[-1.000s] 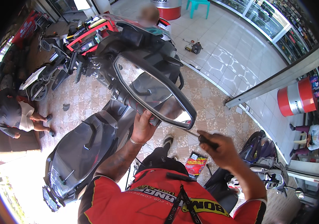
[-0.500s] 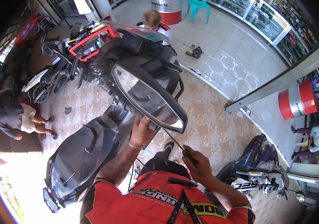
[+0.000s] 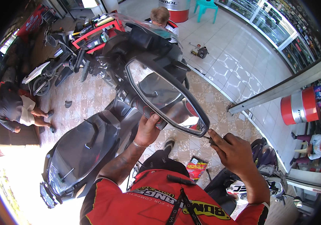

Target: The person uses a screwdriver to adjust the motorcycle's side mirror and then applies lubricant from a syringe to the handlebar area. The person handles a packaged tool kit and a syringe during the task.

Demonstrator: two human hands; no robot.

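A large black-rimmed mirror (image 3: 153, 87) tilts across the middle, on the front of a dark scooter (image 3: 83, 150). Beneath its lower left edge my left hand (image 3: 148, 127) is wrapped round the handlebar grip (image 3: 144, 108), thumb on top. At the mirror's lower right corner is my right hand (image 3: 231, 150), its index finger raised against or very near the rim and the other fingers curled round a screwdriver (image 3: 212, 141), whose shaft is mostly hidden.
A person in shorts (image 3: 21, 112) stands left. Another person (image 3: 160, 18) is behind the scooter; one sits right (image 3: 315, 148). A red rack (image 3: 102, 26), parked motorcycles (image 3: 256, 187), drums (image 3: 296, 107), a teal stool (image 3: 205, 7), glass cases (image 3: 260, 22) and a post (image 3: 265, 93) surround me.
My right hand went down and left, then up and right to the mirror's corner, index finger now extended. The mirror appears further right in the view. My left hand stays on the grip.
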